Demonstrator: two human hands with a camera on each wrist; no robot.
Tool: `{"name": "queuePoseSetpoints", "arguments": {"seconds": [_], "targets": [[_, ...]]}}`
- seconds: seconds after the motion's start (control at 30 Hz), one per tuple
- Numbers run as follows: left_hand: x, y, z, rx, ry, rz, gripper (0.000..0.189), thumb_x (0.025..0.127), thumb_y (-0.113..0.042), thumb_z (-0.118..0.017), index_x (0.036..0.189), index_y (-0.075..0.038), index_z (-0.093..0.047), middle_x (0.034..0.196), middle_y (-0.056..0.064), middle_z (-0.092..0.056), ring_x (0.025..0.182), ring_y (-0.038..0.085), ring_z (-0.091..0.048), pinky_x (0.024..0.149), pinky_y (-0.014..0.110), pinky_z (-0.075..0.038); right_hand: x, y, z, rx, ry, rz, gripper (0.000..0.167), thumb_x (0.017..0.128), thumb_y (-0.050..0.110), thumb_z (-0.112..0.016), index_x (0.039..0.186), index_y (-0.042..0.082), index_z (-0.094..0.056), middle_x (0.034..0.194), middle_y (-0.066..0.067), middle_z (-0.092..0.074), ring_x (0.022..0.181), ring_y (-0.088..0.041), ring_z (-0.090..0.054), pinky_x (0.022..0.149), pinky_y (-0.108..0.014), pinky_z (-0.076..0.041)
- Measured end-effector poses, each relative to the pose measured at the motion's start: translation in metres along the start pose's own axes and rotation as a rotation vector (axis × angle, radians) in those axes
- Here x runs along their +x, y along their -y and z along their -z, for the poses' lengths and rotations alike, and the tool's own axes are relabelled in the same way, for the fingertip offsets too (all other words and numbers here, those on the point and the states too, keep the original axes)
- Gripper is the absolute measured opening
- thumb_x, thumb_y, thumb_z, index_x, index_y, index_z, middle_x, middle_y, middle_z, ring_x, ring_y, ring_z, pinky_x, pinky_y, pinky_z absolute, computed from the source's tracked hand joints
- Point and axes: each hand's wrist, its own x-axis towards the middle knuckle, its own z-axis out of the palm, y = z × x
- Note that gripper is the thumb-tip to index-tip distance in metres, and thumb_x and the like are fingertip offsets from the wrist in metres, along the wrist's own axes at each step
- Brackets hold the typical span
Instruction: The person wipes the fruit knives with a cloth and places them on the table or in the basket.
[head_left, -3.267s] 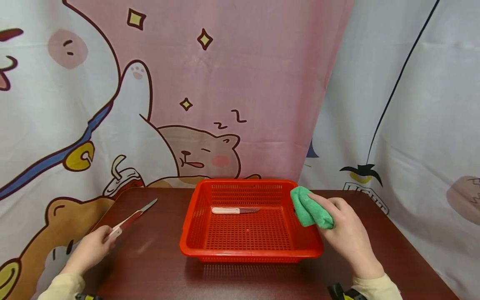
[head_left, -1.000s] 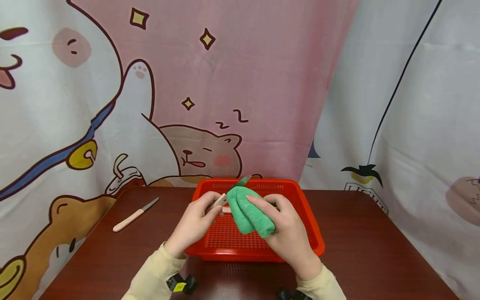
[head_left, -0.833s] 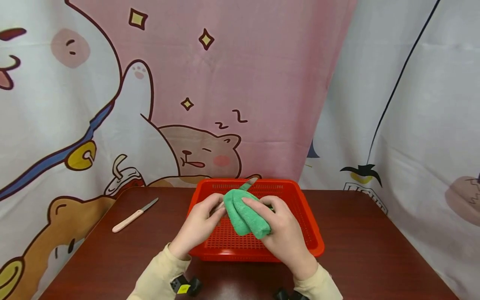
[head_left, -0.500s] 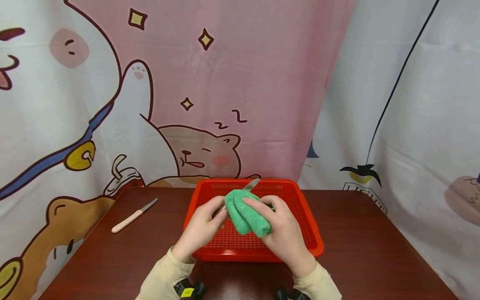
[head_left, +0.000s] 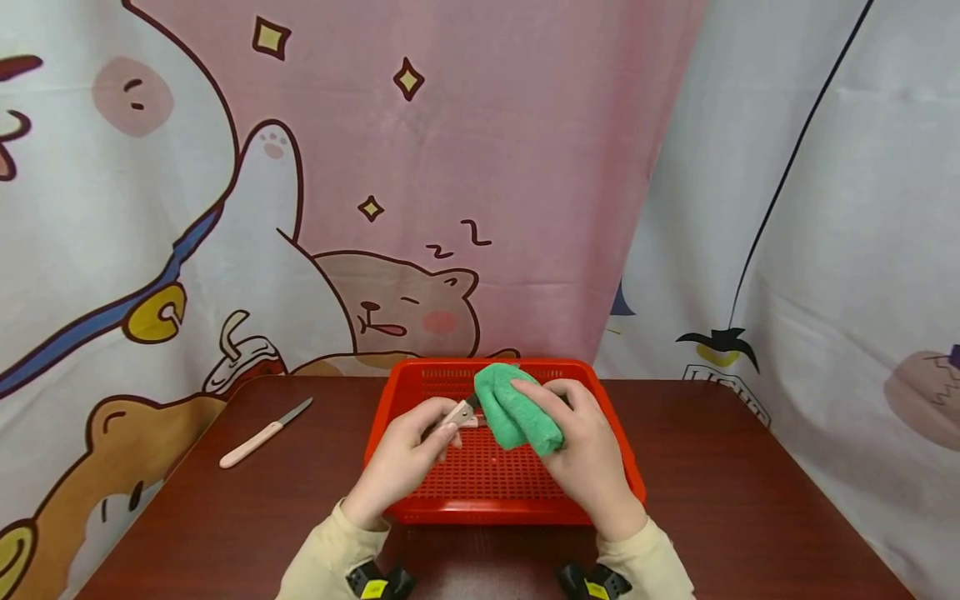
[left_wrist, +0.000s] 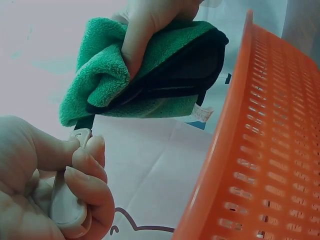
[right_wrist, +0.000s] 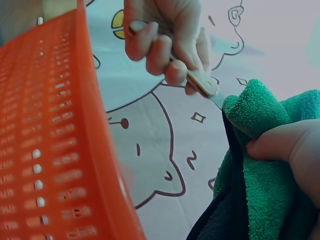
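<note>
My left hand [head_left: 402,454] grips a knife [head_left: 457,414] by its pale handle above the red basket. The handle [left_wrist: 67,202] shows between the curled fingers in the left wrist view. A short bit of blade [right_wrist: 216,99] is visible in the right wrist view before it goes under a folded green cloth [head_left: 517,408]. My right hand [head_left: 588,450] pinches that cloth around the blade, thumb on top; the tip is hidden. Below, a second knife [head_left: 471,422] lies in the basket [head_left: 502,507], mostly covered by the hands and cloth.
Another pale-handled knife [head_left: 255,443] lies on the dark brown table [head_left: 187,533] left of the basket, blade pointing away. Behind the table hangs a curtain [head_left: 525,167] printed with cartoon animals.
A knife from my left hand now lies on the left of the table; that hand holds another over the basket. The cloth has just moved up and right, away from the handle, covering the blade tip.
</note>
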Motion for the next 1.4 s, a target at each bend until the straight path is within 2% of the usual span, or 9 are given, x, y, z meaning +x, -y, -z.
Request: {"name": "queuePoseSetpoints", "arguments": {"seconds": [0.3, 0.57, 0.7, 0.9, 1.13, 1.23, 1.4], "targets": [[-0.001, -0.002, 0.001, -0.044, -0.006, 0.005, 0.011, 0.100, -0.014, -0.059, 0.106, -0.018, -0.068, 0.080, 0.001, -0.062, 0.061, 0.014, -0.052, 0.055, 0.027, -0.046, 0.002, -0.010, 0.020, -0.028, -0.079, -0.050, 0.074, 0.067, -0.015, -0.076, 0.131, 0.021, -0.065, 0.108, -0.012, -0.058, 0.098, -0.029, -0.057, 0.078, -0.046, -0.047], [-0.002, -0.002, 0.005, -0.062, -0.033, 0.060, 0.010, 0.100, -0.009, -0.059, 0.108, -0.011, -0.064, 0.079, 0.002, -0.060, 0.062, 0.015, -0.051, 0.056, 0.028, -0.046, 0.003, -0.011, 0.034, -0.022, -0.121, -0.083, 0.065, 0.072, -0.011, -0.073, 0.130, 0.019, -0.066, 0.109, -0.013, -0.058, 0.100, -0.030, -0.057, 0.083, -0.043, -0.044], [-0.001, -0.001, 0.005, -0.069, -0.034, 0.061, 0.012, 0.100, -0.007, -0.058, 0.108, -0.013, -0.064, 0.079, 0.002, -0.060, 0.061, 0.014, -0.051, 0.055, 0.026, -0.045, 0.003, -0.008, 0.032, -0.002, -0.115, -0.050, 0.066, 0.070, -0.011, -0.074, 0.129, 0.019, -0.067, 0.108, -0.012, -0.059, 0.099, -0.028, -0.056, 0.082, -0.039, -0.044], [0.000, -0.001, 0.004, -0.089, -0.035, 0.052, 0.012, 0.100, -0.007, -0.057, 0.109, -0.011, -0.064, 0.080, 0.002, -0.059, 0.060, 0.014, -0.050, 0.053, 0.025, -0.043, 0.003, 0.001, 0.023, 0.036, -0.074, 0.015, 0.071, 0.068, -0.015, -0.072, 0.130, 0.020, -0.066, 0.107, -0.010, -0.059, 0.099, -0.026, -0.056, 0.082, -0.037, -0.044], [0.002, 0.001, 0.001, -0.103, -0.037, 0.038, 0.011, 0.100, -0.007, -0.057, 0.109, -0.009, -0.064, 0.082, 0.011, -0.061, 0.061, 0.014, -0.050, 0.054, 0.025, -0.044, 0.002, 0.012, 0.009, 0.053, -0.021, 0.065, 0.069, 0.069, -0.012, -0.076, 0.129, 0.022, -0.066, 0.105, -0.008, -0.058, 0.095, -0.025, -0.057, 0.077, -0.038, -0.049], [0.003, 0.001, 0.000, -0.107, -0.035, 0.026, 0.010, 0.100, -0.008, -0.057, 0.107, -0.011, -0.064, 0.081, 0.009, -0.060, 0.060, 0.014, -0.050, 0.054, 0.026, -0.044, 0.001, 0.016, 0.004, 0.051, 0.007, 0.082, 0.069, 0.070, -0.010, -0.079, 0.130, 0.023, -0.065, 0.104, -0.007, -0.058, 0.092, -0.024, -0.057, 0.074, -0.038, -0.050], [0.004, -0.001, -0.002, -0.107, -0.049, -0.001, 0.011, 0.101, -0.008, -0.057, 0.107, -0.013, -0.065, 0.070, 0.002, -0.053, 0.056, 0.013, -0.049, 0.052, 0.026, -0.045, -0.001, 0.021, -0.001, 0.051, 0.037, 0.092, 0.073, 0.069, -0.011, -0.078, 0.131, 0.024, -0.064, 0.105, -0.007, -0.057, 0.092, -0.023, -0.056, 0.073, -0.037, -0.051]]}}
